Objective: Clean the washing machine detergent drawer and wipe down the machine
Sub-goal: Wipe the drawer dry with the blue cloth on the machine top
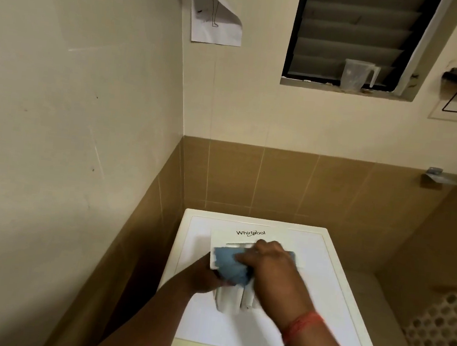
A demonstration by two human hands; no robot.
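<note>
Head view: drawer out of machine, wiped over the lid

Head camera, looking forward and down. Detergent drawer (229, 297) removed from its slot and held above the white top of the washing machine (331, 282), close to the brand lettering. Whether resting on the lid or lifted just clear: cannot tell.

Left hand (205, 279) under the drawer's left side, fingers wrapped on its edge, clamped on the drawer from below. Right hand (271, 264) pressed down on the blue cloth (230, 263), fingers closed over it, cloth spread across the front panel end of the drawer. Motion blur on both hands and on the cloth. Red thread band (303, 325) on the right wrist.

Handling, as judged: moulded white plastic, light, rigid, thin divider walls between compartments. Likely slick if wet or coated with detergent residue. Front panel wider than the tray body, so a natural stop for the grip. Best hold appears to be the long side wall near the panel, as now, with support underneath; thin inner dividers poor places for force. Cloth soft, conforms to corners, needs fingertip pressure to reach compartment floors.

Stage, as judged: drawer cleaning in hand, machine surfaces not yet wiped.

Background: louvred window (357, 34), clear plastic jug (356, 75) on its sill, paper sheet (212, 16) on the wall.
</note>
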